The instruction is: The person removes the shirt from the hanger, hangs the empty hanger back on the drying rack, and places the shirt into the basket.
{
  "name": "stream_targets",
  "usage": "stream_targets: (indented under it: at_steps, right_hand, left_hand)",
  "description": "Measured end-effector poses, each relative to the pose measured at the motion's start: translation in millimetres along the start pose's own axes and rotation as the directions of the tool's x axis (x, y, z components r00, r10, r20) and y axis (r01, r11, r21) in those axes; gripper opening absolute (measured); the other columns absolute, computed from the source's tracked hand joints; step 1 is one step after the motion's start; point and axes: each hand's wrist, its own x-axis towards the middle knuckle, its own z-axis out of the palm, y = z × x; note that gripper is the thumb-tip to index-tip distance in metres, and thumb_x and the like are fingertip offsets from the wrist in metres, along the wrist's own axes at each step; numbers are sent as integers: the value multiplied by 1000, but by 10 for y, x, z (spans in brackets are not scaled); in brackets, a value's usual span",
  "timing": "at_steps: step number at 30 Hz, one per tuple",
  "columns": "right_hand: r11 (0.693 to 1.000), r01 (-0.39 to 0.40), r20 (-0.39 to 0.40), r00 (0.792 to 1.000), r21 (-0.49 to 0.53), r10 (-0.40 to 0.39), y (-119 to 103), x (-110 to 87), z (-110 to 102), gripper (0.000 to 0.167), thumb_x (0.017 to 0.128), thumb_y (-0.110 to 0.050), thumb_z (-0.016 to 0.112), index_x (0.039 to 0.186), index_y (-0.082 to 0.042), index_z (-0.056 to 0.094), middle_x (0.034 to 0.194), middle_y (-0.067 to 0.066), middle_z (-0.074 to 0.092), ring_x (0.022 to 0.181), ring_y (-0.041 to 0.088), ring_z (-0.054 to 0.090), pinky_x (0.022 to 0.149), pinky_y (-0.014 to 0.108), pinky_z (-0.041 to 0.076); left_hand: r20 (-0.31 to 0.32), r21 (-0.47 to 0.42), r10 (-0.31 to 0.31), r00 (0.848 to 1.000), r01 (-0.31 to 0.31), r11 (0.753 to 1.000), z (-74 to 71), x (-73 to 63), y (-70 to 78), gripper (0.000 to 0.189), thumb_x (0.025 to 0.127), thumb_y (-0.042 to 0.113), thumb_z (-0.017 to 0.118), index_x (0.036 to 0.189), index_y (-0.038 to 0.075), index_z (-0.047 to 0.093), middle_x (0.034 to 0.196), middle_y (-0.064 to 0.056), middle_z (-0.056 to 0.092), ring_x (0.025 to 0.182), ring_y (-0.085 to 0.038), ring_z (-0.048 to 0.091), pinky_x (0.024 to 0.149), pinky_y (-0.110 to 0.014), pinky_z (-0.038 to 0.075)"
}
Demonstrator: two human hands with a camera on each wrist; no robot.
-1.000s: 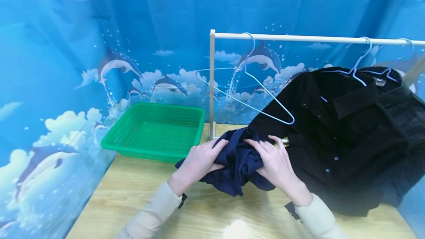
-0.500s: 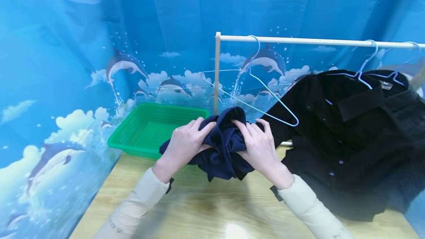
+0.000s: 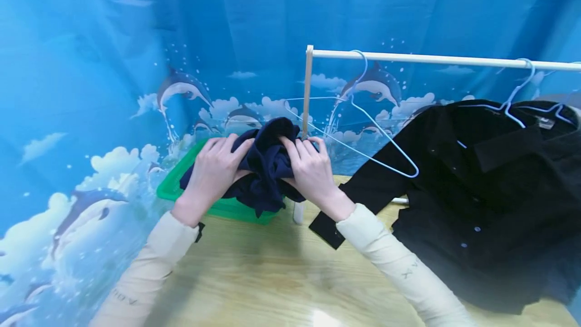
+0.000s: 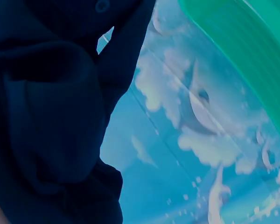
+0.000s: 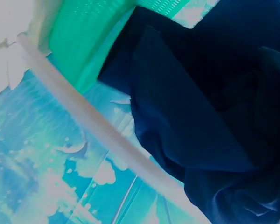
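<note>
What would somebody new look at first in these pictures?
Probably the bright blue, dolphin-printed fabric curtain filling the background. Next, the crumpled navy-blue cloth garment that the left hand and right hand grip, partly hiding the green plastic basket. On the right, a black, buttoned cloth shirt hangs.

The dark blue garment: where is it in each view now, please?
Head: dark blue garment, just left of centre, held by left hand and right hand.
Left wrist: left side, top to bottom.
Right wrist: right side, top to bottom.
Shared landmark: green basket, visible in all three.
</note>
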Motion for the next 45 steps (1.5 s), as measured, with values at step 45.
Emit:
stream_targets:
  at_steps: [45]
  right_hand:
    - [929, -320, 816, 577, 189, 33, -361, -592, 1146, 53, 104, -43, 57, 152, -22, 48, 143, 7, 57, 127, 28, 57, 103, 47, 46]
  left_hand:
    - [760, -146, -228, 608, 502, 852, 1273, -742, -253, 51, 102, 26, 63, 145, 2, 49, 108, -25, 71, 89, -38, 71, 77, -51, 58]
